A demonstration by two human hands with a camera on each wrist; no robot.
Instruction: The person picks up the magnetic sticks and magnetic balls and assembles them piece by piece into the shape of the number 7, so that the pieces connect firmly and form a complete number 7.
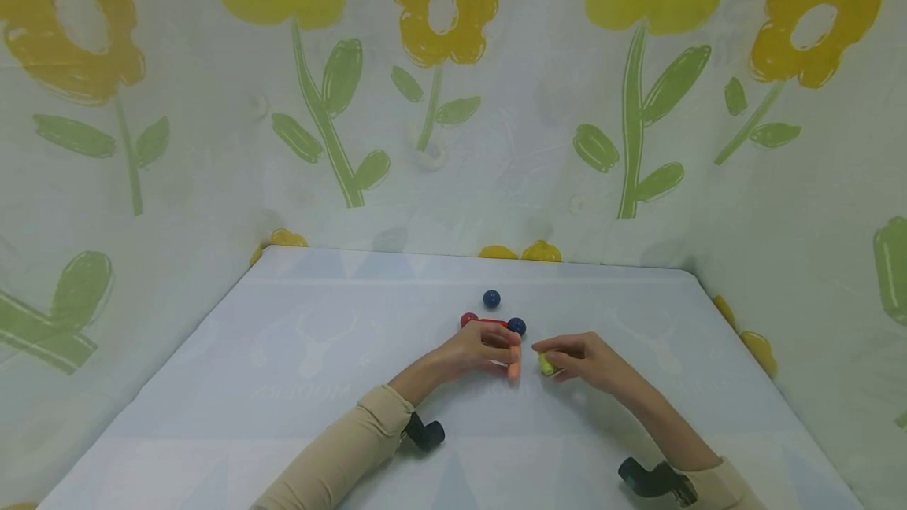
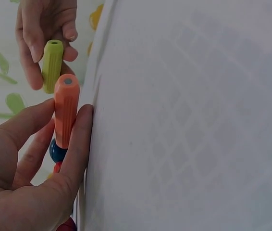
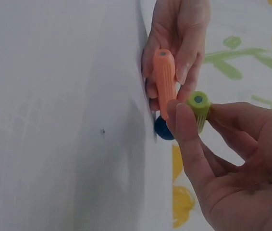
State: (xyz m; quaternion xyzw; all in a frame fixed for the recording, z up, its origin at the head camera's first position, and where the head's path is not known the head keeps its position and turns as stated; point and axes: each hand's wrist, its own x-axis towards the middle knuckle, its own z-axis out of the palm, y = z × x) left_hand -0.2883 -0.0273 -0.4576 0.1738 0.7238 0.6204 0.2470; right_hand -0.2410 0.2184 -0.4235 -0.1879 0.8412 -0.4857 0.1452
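My left hand [image 1: 480, 346] pinches an orange ribbed rod [image 1: 514, 368], with a small grey disc in its end. The rod's far end meets a dark blue ball [image 1: 516, 327], seemingly touching it. From that ball a red rod [image 1: 494, 323] runs left to a red ball [image 1: 469, 320], partly behind my left fingers. Between thumb and fingers, my right hand [image 1: 591, 360] holds a yellow-green ribbed rod [image 3: 201, 113], also with a grey disc in its end. In the head view a small gap separates the green rod from the orange one.
A second dark blue ball [image 1: 492, 299] lies loose on the table, just beyond the joined pieces. The pale table [image 1: 319, 415] has flower-printed cloth [image 1: 510, 140] behind it and along both sides. Dark wrist-camera mounts [image 1: 425, 435] sit at both wrists.
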